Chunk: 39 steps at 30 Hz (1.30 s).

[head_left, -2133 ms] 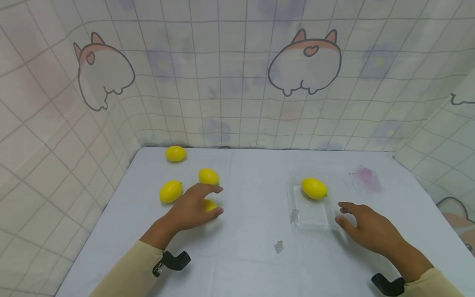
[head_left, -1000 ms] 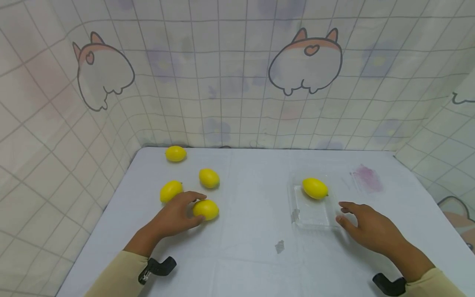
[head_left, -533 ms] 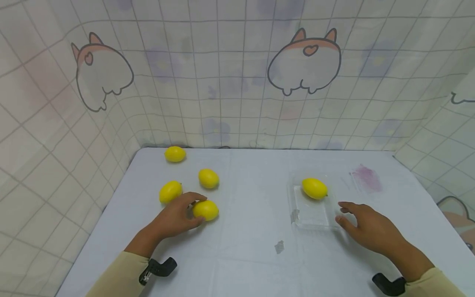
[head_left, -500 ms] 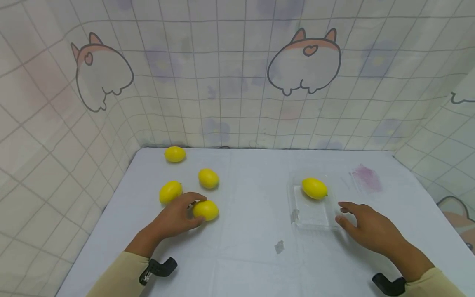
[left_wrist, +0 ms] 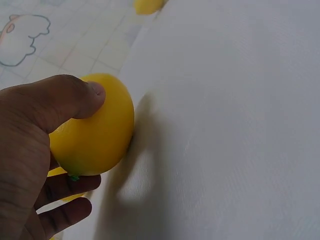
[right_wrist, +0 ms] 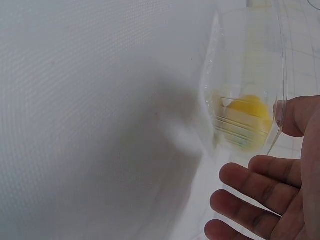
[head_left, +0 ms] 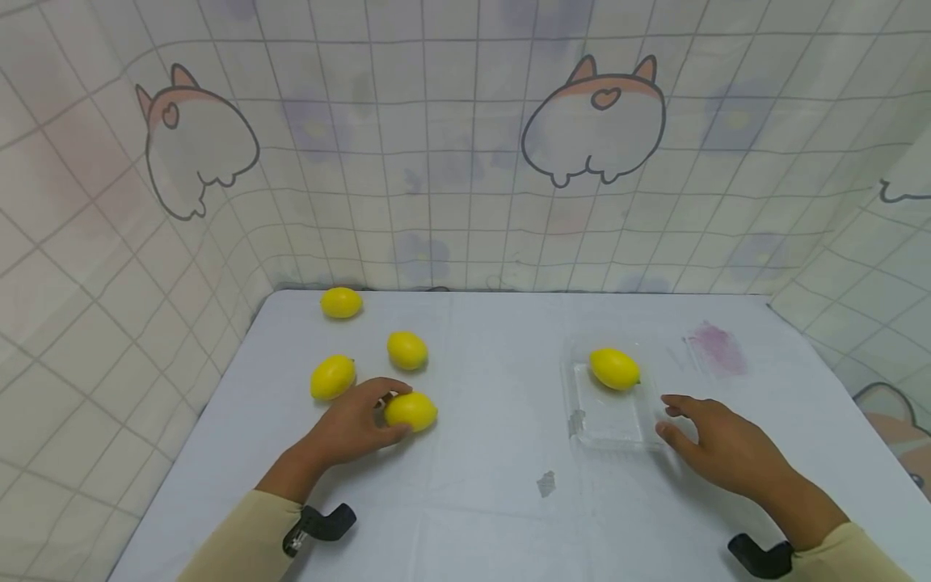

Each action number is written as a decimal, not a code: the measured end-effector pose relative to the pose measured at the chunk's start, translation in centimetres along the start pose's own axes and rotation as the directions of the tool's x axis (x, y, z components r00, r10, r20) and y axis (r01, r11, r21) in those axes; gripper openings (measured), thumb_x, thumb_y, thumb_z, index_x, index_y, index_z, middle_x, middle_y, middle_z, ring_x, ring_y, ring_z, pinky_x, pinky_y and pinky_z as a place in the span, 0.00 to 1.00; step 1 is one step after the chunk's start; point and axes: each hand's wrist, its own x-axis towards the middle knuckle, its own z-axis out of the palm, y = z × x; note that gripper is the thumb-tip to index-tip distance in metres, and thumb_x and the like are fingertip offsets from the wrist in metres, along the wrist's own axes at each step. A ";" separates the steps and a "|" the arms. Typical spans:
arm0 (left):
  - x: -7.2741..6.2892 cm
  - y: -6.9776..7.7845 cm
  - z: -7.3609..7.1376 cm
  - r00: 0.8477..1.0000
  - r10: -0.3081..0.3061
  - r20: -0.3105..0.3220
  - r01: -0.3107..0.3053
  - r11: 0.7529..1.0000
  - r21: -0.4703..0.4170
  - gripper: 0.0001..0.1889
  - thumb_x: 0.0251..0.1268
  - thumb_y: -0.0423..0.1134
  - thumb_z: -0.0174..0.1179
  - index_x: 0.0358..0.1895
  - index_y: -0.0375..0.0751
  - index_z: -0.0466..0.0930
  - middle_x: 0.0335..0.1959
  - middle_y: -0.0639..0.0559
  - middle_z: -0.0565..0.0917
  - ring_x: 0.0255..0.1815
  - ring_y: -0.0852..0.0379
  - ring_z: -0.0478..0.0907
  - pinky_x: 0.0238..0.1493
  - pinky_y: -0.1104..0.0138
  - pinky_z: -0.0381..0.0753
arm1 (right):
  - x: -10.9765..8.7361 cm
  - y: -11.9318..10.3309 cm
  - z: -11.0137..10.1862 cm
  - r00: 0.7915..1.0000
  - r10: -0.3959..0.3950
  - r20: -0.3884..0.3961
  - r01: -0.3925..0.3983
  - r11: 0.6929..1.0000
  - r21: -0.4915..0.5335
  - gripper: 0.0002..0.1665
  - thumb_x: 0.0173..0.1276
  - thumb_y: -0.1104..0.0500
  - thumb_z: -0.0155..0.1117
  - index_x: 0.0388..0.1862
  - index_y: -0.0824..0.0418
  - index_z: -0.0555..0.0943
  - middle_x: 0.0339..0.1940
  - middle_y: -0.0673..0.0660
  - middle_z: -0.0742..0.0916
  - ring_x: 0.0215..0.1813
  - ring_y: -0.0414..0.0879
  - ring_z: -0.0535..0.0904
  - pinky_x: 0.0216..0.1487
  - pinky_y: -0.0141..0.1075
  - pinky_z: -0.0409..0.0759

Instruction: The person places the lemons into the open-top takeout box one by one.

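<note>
My left hand [head_left: 352, 424] grips a yellow lemon [head_left: 418, 412] at the left middle of the table. In the left wrist view the thumb presses one side of this lemon [left_wrist: 112, 132], and its green-tipped end points to the lower fingers. My right hand [head_left: 730, 444] is at the right side of a clear plastic tray [head_left: 614, 420], fingers relaxed and slightly bent. In the right wrist view the thumb overlaps the rim of the tray [right_wrist: 240, 60], while the other fingers are spread below. One lemon [head_left: 614, 369] lies in the back part of the tray.
Three more lemons lie at the left: one near the back edge [head_left: 341, 302], one behind the left hand [head_left: 407, 350], one farther left [head_left: 333, 377]. A grey patch [head_left: 546, 483] and a pink stain [head_left: 717, 349] mark the white tablecloth [head_left: 494, 388]. A patterned curtain [head_left: 465, 162] encloses the back and sides.
My left hand came back leftward to the nearest lemon and took hold of it. Just now hand and lemon have shifted slightly right. My right hand and the tray stay where they were.
</note>
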 end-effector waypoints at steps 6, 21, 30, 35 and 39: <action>0.7 0.5 0.4 0.999 0.051 0.000 -0.051 0.999 -0.010 0.29 0.57 0.46 0.78 0.62 0.52 0.80 0.57 0.61 0.82 0.53 0.58 0.77 0.56 0.58 0.80 | 0.1 0.1 -0.1 1.000 0.000 0.009 0.000 1.000 -0.001 0.38 0.75 0.38 0.60 0.70 0.64 0.75 0.60 0.62 0.85 0.61 0.67 0.78 0.52 0.66 0.78; 2.4 2.4 1.4 0.994 0.105 0.024 -0.104 0.994 -0.023 0.29 0.58 0.48 0.76 0.63 0.52 0.79 0.58 0.63 0.81 0.54 0.61 0.76 0.58 0.60 0.78 | 0.0 0.0 -0.2 1.000 0.014 0.018 -0.014 1.000 0.005 0.39 0.75 0.38 0.60 0.70 0.65 0.75 0.60 0.63 0.85 0.61 0.67 0.78 0.52 0.66 0.78; 3.1 3.7 1.7 0.992 0.121 0.028 -0.121 0.992 -0.023 0.29 0.59 0.49 0.76 0.64 0.52 0.79 0.59 0.62 0.81 0.54 0.60 0.76 0.57 0.59 0.78 | 0.0 -0.2 -0.1 1.000 0.002 0.005 -0.002 1.000 0.004 0.37 0.75 0.39 0.61 0.70 0.65 0.75 0.59 0.64 0.85 0.59 0.66 0.79 0.51 0.65 0.79; 3.6 4.0 1.9 0.989 0.142 0.036 -0.141 0.990 -0.030 0.29 0.60 0.49 0.75 0.64 0.51 0.79 0.60 0.62 0.81 0.54 0.61 0.76 0.58 0.59 0.78 | 0.0 -0.3 -0.2 1.000 0.007 0.007 -0.007 1.000 0.008 0.36 0.75 0.40 0.61 0.70 0.64 0.75 0.59 0.63 0.86 0.59 0.65 0.80 0.51 0.65 0.79; 3.9 4.4 2.0 0.988 0.152 0.041 -0.151 0.988 -0.039 0.29 0.60 0.48 0.75 0.65 0.50 0.79 0.61 0.60 0.81 0.56 0.60 0.76 0.60 0.59 0.77 | -0.1 -0.3 -0.2 1.000 0.013 0.013 -0.013 1.000 0.004 0.37 0.75 0.39 0.61 0.70 0.64 0.75 0.58 0.63 0.85 0.59 0.65 0.80 0.50 0.64 0.79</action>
